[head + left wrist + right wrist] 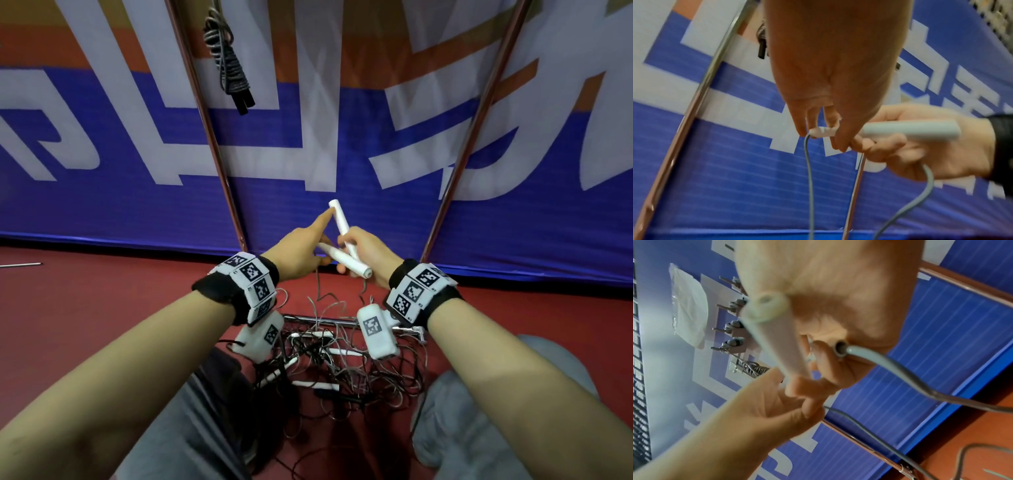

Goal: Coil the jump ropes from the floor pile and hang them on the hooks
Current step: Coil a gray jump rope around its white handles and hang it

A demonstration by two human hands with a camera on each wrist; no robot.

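Gripping two white handles (344,240) crossed together, the right hand (368,260) holds one rope; the left hand (301,251) pinches a handle's cord end, forefinger out. One coiled rope (227,61) hangs above (black handles), the pile (342,363) lies on the floor. Only the right wrist view shows the four hooks (729,324).

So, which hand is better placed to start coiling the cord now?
Left, probably. The right hand grips both white handles, so it can anchor them. The left hand only pinches one handle's cord end, so it could let go and gather the hanging gray cord.
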